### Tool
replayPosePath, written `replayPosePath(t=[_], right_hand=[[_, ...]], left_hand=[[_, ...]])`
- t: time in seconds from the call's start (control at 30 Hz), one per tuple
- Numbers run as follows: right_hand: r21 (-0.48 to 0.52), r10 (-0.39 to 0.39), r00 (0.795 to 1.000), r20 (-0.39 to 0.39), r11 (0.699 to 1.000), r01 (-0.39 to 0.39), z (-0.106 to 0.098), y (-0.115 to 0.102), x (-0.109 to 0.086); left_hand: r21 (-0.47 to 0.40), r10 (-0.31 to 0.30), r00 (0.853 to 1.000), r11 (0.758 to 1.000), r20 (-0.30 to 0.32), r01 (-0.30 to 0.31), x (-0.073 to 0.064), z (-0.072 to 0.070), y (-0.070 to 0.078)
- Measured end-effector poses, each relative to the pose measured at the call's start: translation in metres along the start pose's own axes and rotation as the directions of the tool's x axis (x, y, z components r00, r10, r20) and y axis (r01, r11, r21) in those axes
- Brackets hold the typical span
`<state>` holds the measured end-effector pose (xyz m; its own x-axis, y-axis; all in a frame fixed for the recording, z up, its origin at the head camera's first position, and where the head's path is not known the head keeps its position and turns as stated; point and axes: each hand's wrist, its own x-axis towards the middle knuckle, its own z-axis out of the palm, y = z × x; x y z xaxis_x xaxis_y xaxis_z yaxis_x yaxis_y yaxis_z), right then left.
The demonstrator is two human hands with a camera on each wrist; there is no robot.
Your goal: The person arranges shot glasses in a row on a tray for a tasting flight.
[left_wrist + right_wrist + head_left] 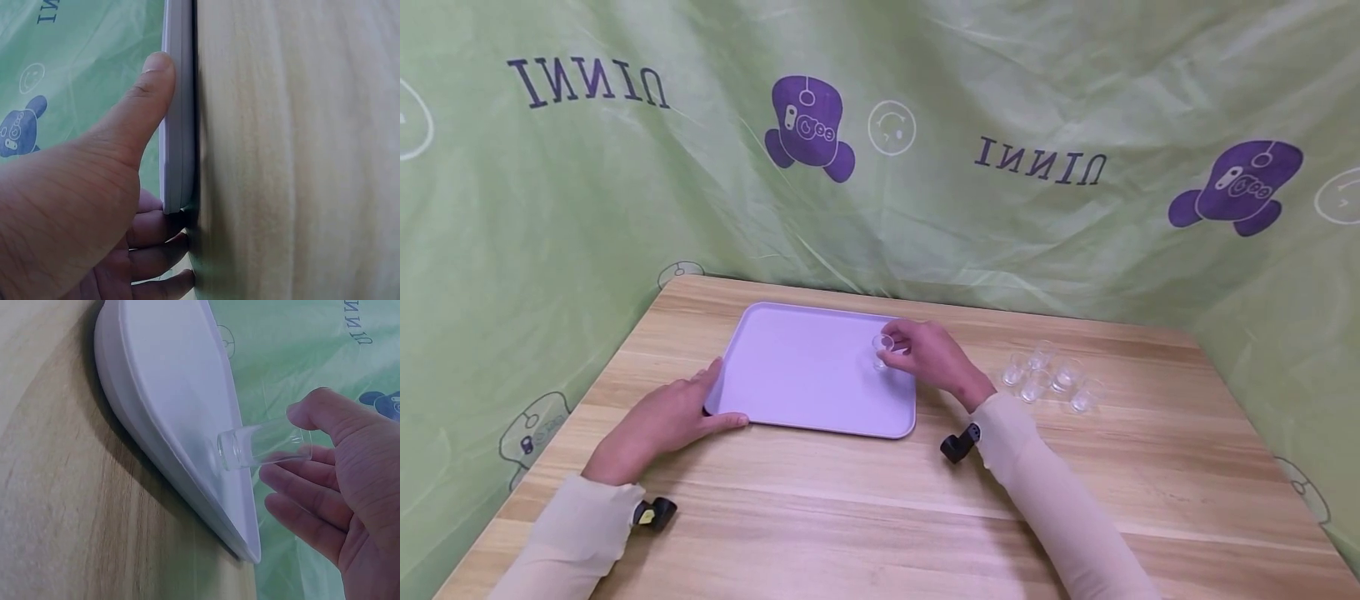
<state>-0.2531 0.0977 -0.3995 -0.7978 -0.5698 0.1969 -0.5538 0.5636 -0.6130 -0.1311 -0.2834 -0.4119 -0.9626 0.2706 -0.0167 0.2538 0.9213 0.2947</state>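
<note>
A small clear shot glass (881, 358) stands over the right part of a pale purple tray (797, 367). My right hand (931, 355) pinches it near the rim between thumb and fingers. The right wrist view shows the glass (269, 444) with its thick base right at the tray's surface. At the tray's near left corner, my left hand (666, 418) holds the edge, its thumb along the front rim and its fingers at the left side. In the left wrist view the thumb (134, 112) presses against the tray's outer wall (178, 144).
Several more clear shot glasses (1035, 385) stand grouped on the wooden table (865, 517), right of the tray and beyond my right wrist. A green printed curtain (925, 233) hangs behind the table and at both sides.
</note>
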Motion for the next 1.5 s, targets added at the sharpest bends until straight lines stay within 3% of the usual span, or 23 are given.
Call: replayPosePath(t=[0.9,1.5], right_hand=[[0.076,0.027,0.999,0.029,0.997,-0.029,0.007,0.006,0.002],[0.009,0.01,1.0,-0.021,1.0,-0.01,-0.006,0.007,-0.007]], left_hand=[[-0.037,-0.03,0.999,0.999,0.04,0.031,0.001,-0.001,0.0],[-0.084,-0.032,0.998,0.996,0.046,0.036,0.001,-0.002,0.0]])
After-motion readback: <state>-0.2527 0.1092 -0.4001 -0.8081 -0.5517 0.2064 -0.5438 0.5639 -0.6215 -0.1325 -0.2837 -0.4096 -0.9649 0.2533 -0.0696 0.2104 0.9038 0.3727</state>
